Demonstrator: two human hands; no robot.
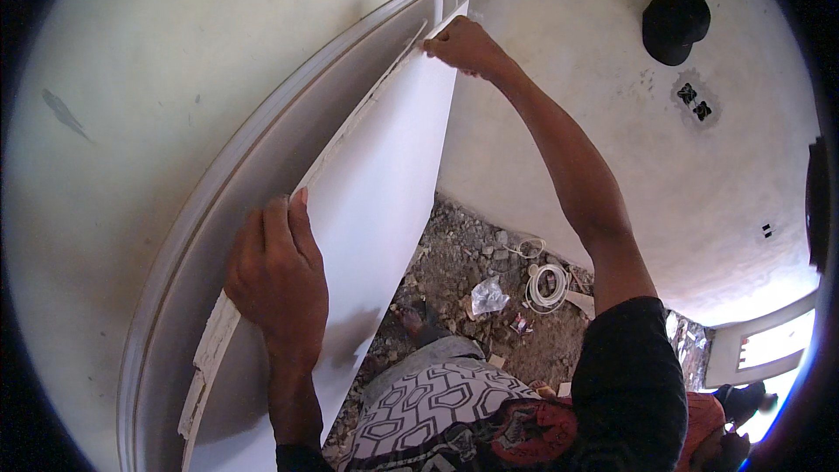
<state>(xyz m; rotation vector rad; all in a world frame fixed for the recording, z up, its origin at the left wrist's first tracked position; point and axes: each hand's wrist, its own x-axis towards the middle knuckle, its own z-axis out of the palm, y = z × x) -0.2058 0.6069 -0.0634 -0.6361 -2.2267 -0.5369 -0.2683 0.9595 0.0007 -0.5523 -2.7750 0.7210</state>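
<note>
A large white plasterboard sheet stands tilted on its edge in front of me, beside the left wall. Its upper edge is rough and crumbling, with whitish layers showing. My left hand is closed over the near part of that edge, thumb on the white face and fingers over the far side. At the far upper corner, my right hand pinches the same edge, arm stretched forward. Behind the sheet, along the wall, runs a panel topped by a pale moulded trim. The sheet's lower edge is partly hidden by my body.
Rubble and dirt cover the floor, where a coil of white cable and a clear plastic bag lie. A black cap hangs on the right wall above an open socket box. Red clothing shows at lower right.
</note>
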